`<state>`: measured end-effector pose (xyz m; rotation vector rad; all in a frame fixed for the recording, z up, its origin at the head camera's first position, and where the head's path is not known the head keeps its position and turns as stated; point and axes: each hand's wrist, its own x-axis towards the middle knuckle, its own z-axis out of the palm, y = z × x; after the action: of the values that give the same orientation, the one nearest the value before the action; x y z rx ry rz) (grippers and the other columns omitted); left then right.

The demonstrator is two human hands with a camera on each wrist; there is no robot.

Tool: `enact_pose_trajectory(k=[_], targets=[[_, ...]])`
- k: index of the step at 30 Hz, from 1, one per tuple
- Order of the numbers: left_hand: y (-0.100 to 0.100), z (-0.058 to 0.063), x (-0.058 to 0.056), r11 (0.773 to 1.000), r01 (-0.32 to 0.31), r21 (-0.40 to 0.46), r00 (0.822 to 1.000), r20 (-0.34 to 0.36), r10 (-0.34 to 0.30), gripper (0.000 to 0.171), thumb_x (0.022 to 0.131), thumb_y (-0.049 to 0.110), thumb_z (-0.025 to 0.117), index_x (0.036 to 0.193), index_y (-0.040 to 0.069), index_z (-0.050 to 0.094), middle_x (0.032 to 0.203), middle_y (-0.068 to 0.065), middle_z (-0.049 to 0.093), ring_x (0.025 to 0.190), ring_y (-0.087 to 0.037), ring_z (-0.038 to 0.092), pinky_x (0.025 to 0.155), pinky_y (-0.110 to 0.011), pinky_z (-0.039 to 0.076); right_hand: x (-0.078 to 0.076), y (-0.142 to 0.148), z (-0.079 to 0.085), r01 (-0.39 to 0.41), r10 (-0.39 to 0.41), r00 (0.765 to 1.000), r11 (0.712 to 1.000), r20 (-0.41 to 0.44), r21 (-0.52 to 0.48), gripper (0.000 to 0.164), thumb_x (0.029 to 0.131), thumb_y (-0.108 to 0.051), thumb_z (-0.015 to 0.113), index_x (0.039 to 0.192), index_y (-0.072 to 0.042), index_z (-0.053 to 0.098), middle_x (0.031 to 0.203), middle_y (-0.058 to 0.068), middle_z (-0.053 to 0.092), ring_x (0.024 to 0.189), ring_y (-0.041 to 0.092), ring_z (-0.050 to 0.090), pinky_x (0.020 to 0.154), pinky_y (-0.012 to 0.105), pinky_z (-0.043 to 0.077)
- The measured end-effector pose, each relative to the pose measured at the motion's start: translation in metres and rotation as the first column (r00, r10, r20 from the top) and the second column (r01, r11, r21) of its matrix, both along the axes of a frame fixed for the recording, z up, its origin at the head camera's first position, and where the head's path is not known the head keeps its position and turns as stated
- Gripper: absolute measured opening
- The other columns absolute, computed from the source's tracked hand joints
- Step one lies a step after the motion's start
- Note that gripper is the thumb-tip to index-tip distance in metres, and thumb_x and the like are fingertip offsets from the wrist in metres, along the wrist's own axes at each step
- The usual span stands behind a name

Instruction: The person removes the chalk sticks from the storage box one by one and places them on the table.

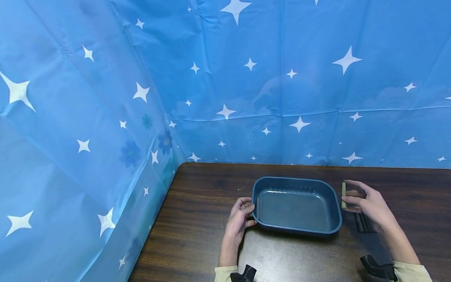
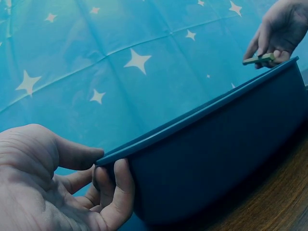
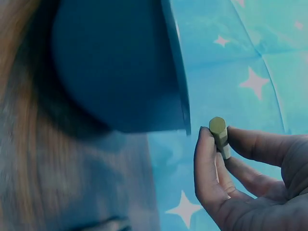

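A dark blue rectangular plastic basin (image 1: 292,207) with rounded corners stands on the table, its inside showing bare. My left hand (image 1: 237,223) grips its left rim, the thumb over the edge and the fingers against the outer wall, as the left wrist view (image 2: 53,183) shows. Just past the basin's right side, my right hand (image 1: 368,203) pinches a short yellow-green stick (image 1: 343,195) between thumb and fingertips. The right wrist view shows the round end of the stick (image 3: 217,125) pointing toward the camera, beside the basin wall (image 3: 115,67).
Several dark slim sticks (image 1: 364,223) lie on the wooden table (image 1: 197,219), partly beneath my right hand. Blue cloth with white stars (image 1: 260,94) hangs behind the table and along its left side. Black wrist mounts (image 1: 378,270) sit by both light sleeves.
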<state>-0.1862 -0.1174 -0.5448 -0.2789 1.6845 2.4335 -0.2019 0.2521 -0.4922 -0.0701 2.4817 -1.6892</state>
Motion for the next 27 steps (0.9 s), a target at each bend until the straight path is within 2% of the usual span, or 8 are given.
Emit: enact_pose_trajectory(k=[10, 22, 25, 27], targets=[[0.000, 0.000, 0.000, 1.000, 0.001, -0.009, 1.000, 0.008, -0.001, 0.025, 0.101, 0.005, 0.058, 0.125, 0.000, 0.052, 0.099, -0.007, 0.059, 0.080, -0.015, 0.058, 0.061, -0.027, 0.052, 0.005, 0.031, -0.004, 0.027, -0.031, 0.998, 0.996, 0.053, 0.086, 0.066, 0.107, -0.013, 0.055, 0.155, 0.015, 0.020, 0.139, 0.047, 0.042, 0.087, 0.002, 0.066, 0.080, 0.039, 0.062], [0.000, -0.001, 0.000, 1.000, -0.002, -0.018, 1.000, 0.007, 0.002, 0.026, 0.100, 0.005, 0.058, 0.125, 0.000, 0.052, 0.100, -0.007, 0.059, 0.079, -0.015, 0.057, 0.061, -0.026, 0.052, 0.009, 0.060, -0.019, 0.050, -0.056, 0.998, 0.987, 0.038, 0.152, 0.059, 0.107, -0.010, 0.053, 0.149, 0.021, 0.027, 0.132, 0.047, 0.046, 0.082, -0.005, 0.060, 0.076, 0.036, 0.062], [0.000, 0.000, 0.000, 1.000, -0.001, -0.021, 1.000, 0.009, 0.001, 0.027, 0.101, 0.005, 0.058, 0.126, 0.000, 0.052, 0.101, -0.007, 0.060, 0.079, -0.015, 0.058, 0.061, -0.026, 0.052, 0.010, 0.066, -0.021, 0.052, -0.062, 0.997, 0.984, 0.054, 0.169, 0.058, 0.107, -0.010, 0.053, 0.148, 0.022, 0.027, 0.130, 0.046, 0.049, 0.081, -0.004, 0.061, 0.075, 0.035, 0.062], [0.000, 0.000, 0.000, 1.000, -0.002, -0.020, 1.000, 0.010, 0.002, 0.027, 0.101, 0.005, 0.058, 0.127, -0.001, 0.052, 0.101, -0.008, 0.060, 0.079, -0.015, 0.058, 0.061, -0.026, 0.052, 0.010, 0.069, -0.023, 0.068, -0.081, 0.995, 0.980, 0.063, 0.186, 0.059, 0.106, -0.011, 0.054, 0.148, 0.022, 0.028, 0.129, 0.046, 0.050, 0.083, 0.001, 0.064, 0.074, 0.035, 0.062]])
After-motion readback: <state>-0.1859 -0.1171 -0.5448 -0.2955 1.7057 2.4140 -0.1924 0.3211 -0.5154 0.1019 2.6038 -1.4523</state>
